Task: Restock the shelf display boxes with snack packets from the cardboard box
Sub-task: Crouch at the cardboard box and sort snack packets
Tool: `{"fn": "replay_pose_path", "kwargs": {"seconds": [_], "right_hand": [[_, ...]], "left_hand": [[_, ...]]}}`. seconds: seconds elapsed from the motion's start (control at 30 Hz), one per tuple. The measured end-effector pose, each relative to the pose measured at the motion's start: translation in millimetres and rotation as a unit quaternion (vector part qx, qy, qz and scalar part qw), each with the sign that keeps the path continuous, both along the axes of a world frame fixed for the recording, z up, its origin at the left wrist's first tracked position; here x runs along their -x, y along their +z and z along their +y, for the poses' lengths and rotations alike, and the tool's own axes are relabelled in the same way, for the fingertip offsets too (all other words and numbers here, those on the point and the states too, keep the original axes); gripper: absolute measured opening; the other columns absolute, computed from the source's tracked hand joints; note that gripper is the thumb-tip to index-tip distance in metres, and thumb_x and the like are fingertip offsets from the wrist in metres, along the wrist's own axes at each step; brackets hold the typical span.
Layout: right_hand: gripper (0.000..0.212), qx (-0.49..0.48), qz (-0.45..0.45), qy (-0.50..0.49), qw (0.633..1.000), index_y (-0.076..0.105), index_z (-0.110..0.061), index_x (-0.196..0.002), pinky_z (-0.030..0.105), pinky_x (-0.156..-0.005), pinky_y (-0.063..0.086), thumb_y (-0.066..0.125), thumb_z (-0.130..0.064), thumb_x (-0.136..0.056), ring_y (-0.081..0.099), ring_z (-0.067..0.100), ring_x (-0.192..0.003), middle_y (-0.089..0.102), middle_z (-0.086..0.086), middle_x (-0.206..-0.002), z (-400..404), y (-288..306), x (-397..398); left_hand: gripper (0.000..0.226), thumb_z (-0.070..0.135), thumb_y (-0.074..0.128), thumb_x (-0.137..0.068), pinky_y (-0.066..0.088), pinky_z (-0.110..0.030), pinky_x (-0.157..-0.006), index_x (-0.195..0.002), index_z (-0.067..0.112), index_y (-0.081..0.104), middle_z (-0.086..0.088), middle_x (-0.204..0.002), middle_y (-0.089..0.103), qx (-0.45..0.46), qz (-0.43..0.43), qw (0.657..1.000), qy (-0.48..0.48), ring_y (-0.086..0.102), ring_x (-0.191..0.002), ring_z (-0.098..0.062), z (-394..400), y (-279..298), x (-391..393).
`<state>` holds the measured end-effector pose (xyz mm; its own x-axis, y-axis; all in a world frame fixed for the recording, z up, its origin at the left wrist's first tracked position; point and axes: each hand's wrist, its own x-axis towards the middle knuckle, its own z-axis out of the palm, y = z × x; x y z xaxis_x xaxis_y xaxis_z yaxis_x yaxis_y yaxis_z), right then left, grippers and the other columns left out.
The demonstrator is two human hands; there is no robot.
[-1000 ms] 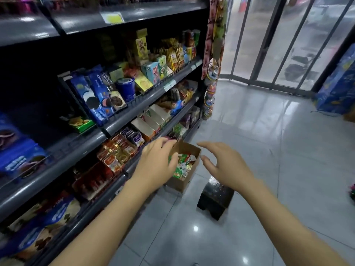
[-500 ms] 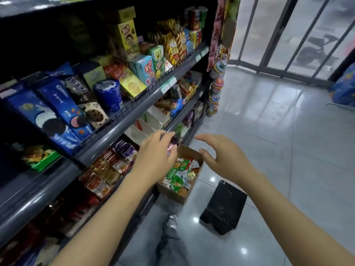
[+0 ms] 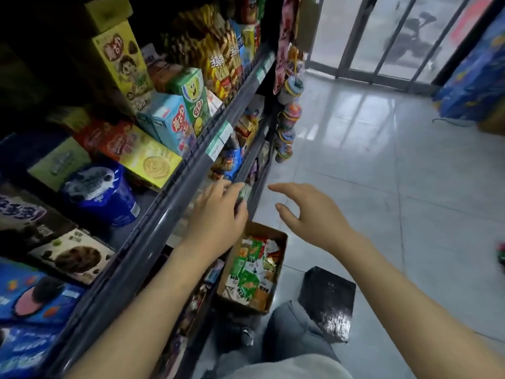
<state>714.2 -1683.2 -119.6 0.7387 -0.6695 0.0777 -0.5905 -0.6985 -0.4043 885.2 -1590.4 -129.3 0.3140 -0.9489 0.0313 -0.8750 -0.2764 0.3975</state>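
Observation:
A brown cardboard box (image 3: 238,304) stands open on the floor against the shelf foot, filled with green and orange snack packets (image 3: 250,272). Above it, my left hand (image 3: 217,218) reaches in under the middle shelf rail, fingers curled round a small greenish packet (image 3: 243,193). My right hand (image 3: 310,214) hovers beside it over the box, fingers spread and holding nothing. The display boxes on the lower shelf are mostly hidden behind the shelf rail and my left hand.
The grey shelf rail (image 3: 169,203) runs diagonally, with biscuit boxes and a blue tub (image 3: 101,192) above it. A black stool (image 3: 328,302) sits right of the box, and my grey-trousered knee (image 3: 295,332) is just below. Tiled floor stretches right to glass doors.
The view has closed in on the shelf and dropped lower. Both hands moved up and forward, the left going in under the shelf rail; my knee came into view.

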Motion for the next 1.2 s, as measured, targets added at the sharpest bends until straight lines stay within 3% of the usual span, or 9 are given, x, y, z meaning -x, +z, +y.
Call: {"fn": "replay_pose_path", "kwargs": {"seconds": [0.4,0.6,0.67,0.73,0.8,0.87,0.97,1.1,1.2], "right_hand": [[0.040,0.036,0.047,0.113,0.992,0.055,-0.021,-0.130,0.034,-0.088,0.048,0.055,-0.025,-0.091,0.057,0.022,-0.112,0.062,-0.002,-0.126,-68,-40,-62],[0.040,0.054,0.082,0.234,0.967,0.060,-0.019,-0.122,0.034,-0.082,0.052,0.048,-0.032,-0.086,0.063,0.023,-0.100,0.067,0.000,-0.116,-131,-84,-101],[0.038,0.071,0.087,0.290,0.950,0.065,-0.017,-0.113,0.032,-0.074,0.053,0.045,-0.032,-0.084,0.065,0.023,-0.088,0.070,0.001,-0.105,-158,-101,-125],[0.041,0.089,0.081,0.354,0.927,0.068,-0.016,-0.106,0.028,-0.068,0.053,0.041,-0.033,-0.081,0.066,0.022,-0.079,0.071,0.000,-0.094,-183,-119,-152],[0.045,0.091,0.086,0.422,0.898,0.068,-0.016,-0.110,0.031,-0.072,0.053,0.039,-0.035,-0.081,0.065,0.023,-0.084,0.070,0.000,-0.098,-203,-138,-173],[0.044,0.088,0.078,0.479,0.870,0.067,-0.016,-0.113,0.034,-0.074,0.053,0.042,-0.035,-0.082,0.065,0.024,-0.089,0.070,0.001,-0.105,-215,-157,-185],[0.043,0.090,0.036,0.535,0.839,0.067,-0.016,-0.115,0.032,-0.076,0.051,0.047,-0.033,-0.080,0.065,0.024,-0.093,0.069,0.001,-0.110,-224,-190,-192],[0.044,0.105,-0.006,0.591,0.799,0.064,-0.018,-0.120,0.032,-0.087,0.040,0.051,-0.035,-0.082,0.059,0.021,-0.105,0.065,0.001,-0.120,-220,-252,-197],[0.043,0.120,-0.033,0.626,0.770,0.063,-0.016,-0.122,0.031,-0.091,0.036,0.054,-0.033,-0.083,0.056,0.021,-0.109,0.064,0.002,-0.122,-211,-312,-200]], "left_hand": [[0.048,0.035,0.036,-0.099,0.033,-0.030,-0.102,-0.145,0.023,0.033,0.002,-0.145,0.035,-0.029,0.011,0.999,0.023,0.031,-0.133,-0.015,-30,-47,-35],[0.048,0.038,0.029,-0.101,0.025,-0.033,-0.112,-0.147,0.024,0.028,0.002,-0.149,0.028,-0.048,0.022,0.993,0.110,0.024,-0.138,-0.016,-59,-93,-39],[0.047,0.036,0.032,-0.100,0.030,-0.036,-0.112,-0.145,0.023,0.032,0.000,-0.148,0.032,-0.077,0.017,0.983,0.164,0.029,-0.138,-0.019,-75,-113,-40],[0.044,0.032,0.045,-0.094,0.043,-0.043,-0.102,-0.135,0.017,0.050,-0.007,-0.136,0.048,-0.086,0.014,0.969,0.230,0.046,-0.128,-0.027,-90,-132,-41],[0.042,0.030,0.054,-0.088,0.049,-0.046,-0.095,-0.127,0.015,0.058,-0.011,-0.127,0.058,-0.097,0.000,0.948,0.304,0.056,-0.118,-0.031,-101,-150,-36],[0.044,0.032,0.048,-0.087,0.051,-0.047,-0.090,-0.126,0.014,0.059,-0.013,-0.123,0.060,-0.119,-0.006,0.927,0.357,0.060,-0.111,-0.033,-108,-164,-27],[0.051,0.032,0.036,-0.085,0.053,-0.048,-0.086,-0.126,0.011,0.057,-0.015,-0.125,0.059,-0.105,-0.007,0.911,0.399,0.061,-0.109,-0.034,-115,-186,-12],[0.049,0.031,0.038,-0.085,0.049,-0.048,-0.091,-0.127,0.012,0.055,-0.017,-0.129,0.056,-0.068,-0.017,0.893,0.444,0.057,-0.114,-0.035,-114,-238,0],[0.049,0.032,0.041,-0.082,0.049,-0.045,-0.092,-0.126,0.014,0.050,-0.014,-0.124,0.058,-0.038,-0.063,0.902,0.426,0.053,-0.112,-0.030,-104,-293,0]]}}
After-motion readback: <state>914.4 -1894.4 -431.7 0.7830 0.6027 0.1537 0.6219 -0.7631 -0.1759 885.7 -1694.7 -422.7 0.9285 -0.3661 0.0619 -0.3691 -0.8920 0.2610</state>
